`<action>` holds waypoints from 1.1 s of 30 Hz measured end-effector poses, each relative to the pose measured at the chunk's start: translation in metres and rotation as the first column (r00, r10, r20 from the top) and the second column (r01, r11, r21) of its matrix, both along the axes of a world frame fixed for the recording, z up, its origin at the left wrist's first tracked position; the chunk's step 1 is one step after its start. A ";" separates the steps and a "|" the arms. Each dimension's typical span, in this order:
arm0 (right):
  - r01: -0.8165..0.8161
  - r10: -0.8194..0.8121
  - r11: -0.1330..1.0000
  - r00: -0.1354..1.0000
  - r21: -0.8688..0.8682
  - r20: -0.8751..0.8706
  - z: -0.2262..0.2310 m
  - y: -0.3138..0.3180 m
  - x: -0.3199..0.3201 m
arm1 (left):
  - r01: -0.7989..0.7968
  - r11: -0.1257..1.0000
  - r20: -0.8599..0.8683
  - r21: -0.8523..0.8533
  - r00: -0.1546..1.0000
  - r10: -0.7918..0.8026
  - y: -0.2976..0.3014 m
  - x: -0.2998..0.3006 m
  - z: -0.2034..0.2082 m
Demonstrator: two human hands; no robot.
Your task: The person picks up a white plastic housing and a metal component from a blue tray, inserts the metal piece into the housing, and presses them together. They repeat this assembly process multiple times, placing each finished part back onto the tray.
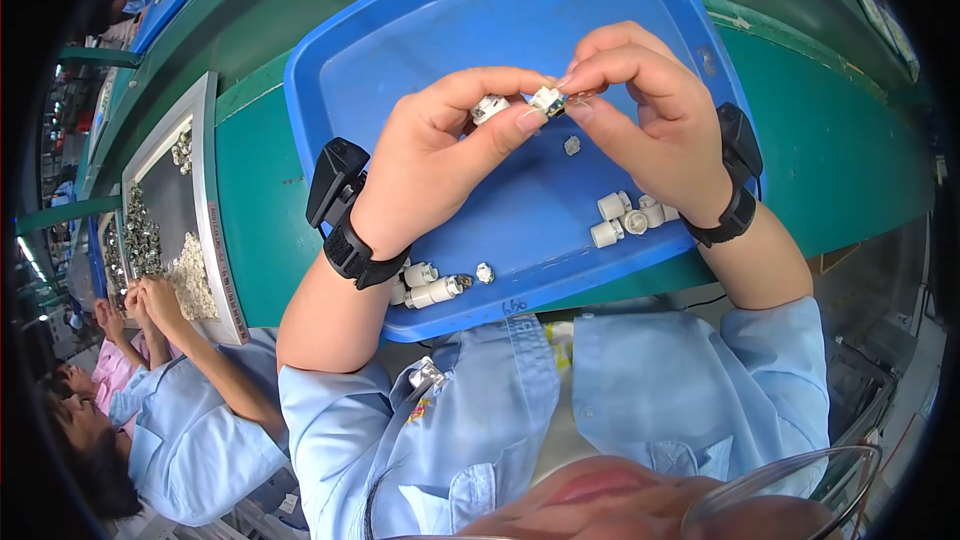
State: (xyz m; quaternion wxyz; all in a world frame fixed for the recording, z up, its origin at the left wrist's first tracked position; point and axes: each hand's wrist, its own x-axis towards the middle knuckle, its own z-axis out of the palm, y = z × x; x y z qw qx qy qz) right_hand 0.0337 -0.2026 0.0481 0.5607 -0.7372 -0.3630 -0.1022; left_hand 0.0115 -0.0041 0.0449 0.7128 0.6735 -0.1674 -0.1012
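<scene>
Over the blue tray point(340, 50), my left hand point(440, 145) and my right hand point(650, 105) meet fingertip to fingertip. Between my left thumb and forefinger is a small white plastic part point(547, 100) with a dark green edge. My right thumb and fingers pinch that part's right side, where thin coppery bits show; I cannot tell exactly what they are. A white cylindrical piece point(489, 109) sits in the curl of my left fingers. Below my hands, a small white loose part point(572, 145) lies on the tray floor.
White cylindrical fittings point(607, 232) lie at the tray's near right, others point(434, 293) at its near left beside a small white part point(485, 272). To the left, a metal-framed tray point(222, 240) holds heaps of small parts, with a co-worker's hands point(155, 302) over it. Green bench point(800, 130) surrounds the tray.
</scene>
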 end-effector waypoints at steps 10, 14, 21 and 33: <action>-0.056 0.056 0.997 0.998 -0.054 -0.004 0.001 -0.002 0.002 | 0.031 0.999 0.027 0.029 0.999 -0.032 0.001 0.005 -0.005; -0.040 0.043 0.997 0.998 -0.069 0.042 0.002 -0.006 0.009 | 0.058 0.998 -0.040 0.037 0.998 -0.056 -0.002 0.009 -0.001; -0.013 0.024 0.996 0.992 -0.090 0.125 0.004 -0.002 0.004 | 0.041 0.999 -0.062 0.009 0.997 -0.041 -0.003 0.005 0.002; 0.049 -0.031 0.990 0.990 -0.131 0.135 0.012 0.005 -0.005 | -0.031 0.997 0.068 0.071 0.997 0.026 0.000 -0.002 0.002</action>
